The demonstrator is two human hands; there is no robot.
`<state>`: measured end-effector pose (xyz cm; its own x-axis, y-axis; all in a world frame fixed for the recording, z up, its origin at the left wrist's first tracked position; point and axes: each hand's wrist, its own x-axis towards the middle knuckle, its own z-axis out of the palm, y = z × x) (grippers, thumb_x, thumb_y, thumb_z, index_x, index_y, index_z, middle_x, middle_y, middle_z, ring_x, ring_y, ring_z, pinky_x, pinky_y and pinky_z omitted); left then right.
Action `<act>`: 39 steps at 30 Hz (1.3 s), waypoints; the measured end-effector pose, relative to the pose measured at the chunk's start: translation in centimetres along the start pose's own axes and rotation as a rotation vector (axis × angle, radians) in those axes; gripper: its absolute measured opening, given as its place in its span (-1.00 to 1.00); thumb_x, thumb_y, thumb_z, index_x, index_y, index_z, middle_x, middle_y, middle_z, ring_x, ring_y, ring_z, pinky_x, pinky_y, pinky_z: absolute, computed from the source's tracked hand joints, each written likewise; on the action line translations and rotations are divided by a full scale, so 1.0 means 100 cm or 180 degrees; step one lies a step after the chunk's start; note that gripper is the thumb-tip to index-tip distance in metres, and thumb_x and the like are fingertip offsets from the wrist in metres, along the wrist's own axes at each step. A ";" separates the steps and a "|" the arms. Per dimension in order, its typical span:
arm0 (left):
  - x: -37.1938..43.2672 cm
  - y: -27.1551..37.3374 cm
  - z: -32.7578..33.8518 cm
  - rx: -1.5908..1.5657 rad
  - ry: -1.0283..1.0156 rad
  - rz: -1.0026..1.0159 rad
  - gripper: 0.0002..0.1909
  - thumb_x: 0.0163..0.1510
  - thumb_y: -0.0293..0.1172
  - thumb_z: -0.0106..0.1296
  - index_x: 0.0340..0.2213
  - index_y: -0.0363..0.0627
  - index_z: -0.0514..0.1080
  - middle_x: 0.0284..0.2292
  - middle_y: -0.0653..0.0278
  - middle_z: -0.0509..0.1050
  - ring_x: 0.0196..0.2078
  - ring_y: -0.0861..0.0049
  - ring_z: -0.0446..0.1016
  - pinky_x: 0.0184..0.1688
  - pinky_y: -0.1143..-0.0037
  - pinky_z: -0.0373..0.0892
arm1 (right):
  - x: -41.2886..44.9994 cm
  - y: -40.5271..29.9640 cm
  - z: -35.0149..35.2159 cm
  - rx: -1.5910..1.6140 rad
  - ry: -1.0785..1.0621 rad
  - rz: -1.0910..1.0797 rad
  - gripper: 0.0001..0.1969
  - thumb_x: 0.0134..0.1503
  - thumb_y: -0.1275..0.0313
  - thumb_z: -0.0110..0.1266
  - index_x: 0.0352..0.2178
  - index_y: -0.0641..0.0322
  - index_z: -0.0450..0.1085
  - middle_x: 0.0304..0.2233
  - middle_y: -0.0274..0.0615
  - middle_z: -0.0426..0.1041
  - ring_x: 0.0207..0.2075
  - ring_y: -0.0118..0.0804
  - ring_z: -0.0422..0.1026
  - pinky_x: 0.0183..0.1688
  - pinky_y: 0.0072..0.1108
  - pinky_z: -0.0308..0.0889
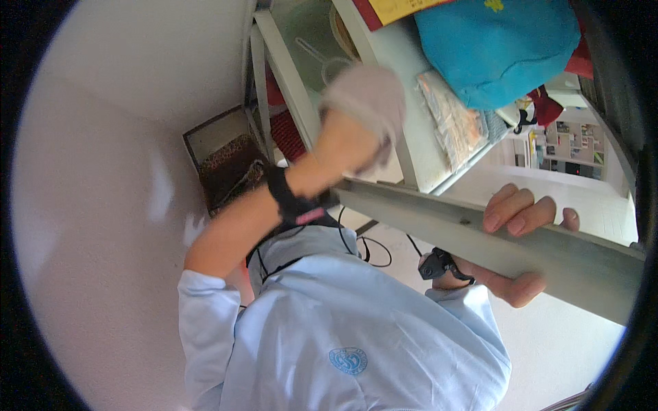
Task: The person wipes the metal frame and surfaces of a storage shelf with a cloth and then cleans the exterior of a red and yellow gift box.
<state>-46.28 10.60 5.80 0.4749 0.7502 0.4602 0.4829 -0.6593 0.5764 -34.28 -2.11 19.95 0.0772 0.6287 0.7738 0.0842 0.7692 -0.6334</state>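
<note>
A pinkish-grey cloth (370, 95), blurred, covers the fingers of my left hand (347, 141), which is beside the edge of a pale shelf (411, 128). The covered fingers are hidden. On the right, my right hand (519, 216) grips a pale angled rail (570, 257), with fingertips over its upper edge and the thumb below. A black band is on my left wrist, and a black device (437, 264) is strapped at my right wrist. The rail runs from near my left forearm towards the right rim.
The shelf holds a turquoise cloth bag (498, 46), a clear packet (452, 118) and a yellow and red item (401, 10). A handled strainer (329, 64) lies on a lower level. A wall (103, 180) rises at left, a framed box (226, 159) beside it. Black cables (378, 264) hang below the rail.
</note>
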 end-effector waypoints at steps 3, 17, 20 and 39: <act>0.036 -0.054 -0.008 -0.0542 0.0227 -0.0178 -0.90 -0.19 -0.39 0.01 -0.61 -0.15 0.42 -0.58 0.14 0.42 -0.48 0.30 0.43 -0.44 0.36 0.33 | 0.003 -0.003 -0.010 -0.0274 -0.0378 -0.0037 -0.27 -0.04 0.15 0.08 0.09 0.22 -0.02 -0.49 -0.19 0.24 -0.64 -0.28 0.26 -0.56 -0.51 0.15; 0.009 0.019 0.012 -0.2667 0.1464 -0.0875 -0.82 -0.03 -0.39 -0.03 -0.38 -0.21 0.42 -0.46 0.09 0.47 -0.39 0.31 0.46 -0.35 0.40 0.37 | -0.001 -0.001 -0.007 -0.0350 -0.0228 0.0083 -0.28 0.04 -0.03 -0.03 0.09 0.16 -0.04 -0.50 -0.22 0.22 -0.64 -0.32 0.24 -0.58 -0.49 0.13; -0.014 0.057 0.014 -0.0034 0.0375 -0.0504 -0.78 -0.04 -0.33 -0.05 -0.39 -0.20 0.45 -0.36 0.12 0.47 -0.30 0.26 0.44 -0.26 0.39 0.35 | 0.002 -0.001 -0.010 -0.0209 -0.0314 -0.0058 -0.27 0.05 -0.02 -0.05 0.09 0.22 -0.05 -0.49 -0.19 0.22 -0.65 -0.32 0.22 -0.61 -0.52 0.11; -0.058 -0.168 -0.064 0.1515 0.0994 -0.0440 -0.67 -0.04 -0.34 -0.08 -0.20 -0.15 0.40 -0.14 0.05 0.40 -0.08 0.13 0.34 -0.03 0.28 0.24 | 0.006 0.005 -0.013 -0.0858 -0.0824 -0.0622 -0.32 0.07 0.04 -0.24 0.01 0.43 -0.07 -0.48 -0.26 0.10 -0.64 -0.41 0.13 -0.55 -0.53 0.06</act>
<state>-61.85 17.67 -2.28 0.1794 0.7629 0.6212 0.8365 -0.4506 0.3118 -32.86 -1.52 20.04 -0.2154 0.5083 0.8338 0.3321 0.8411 -0.4269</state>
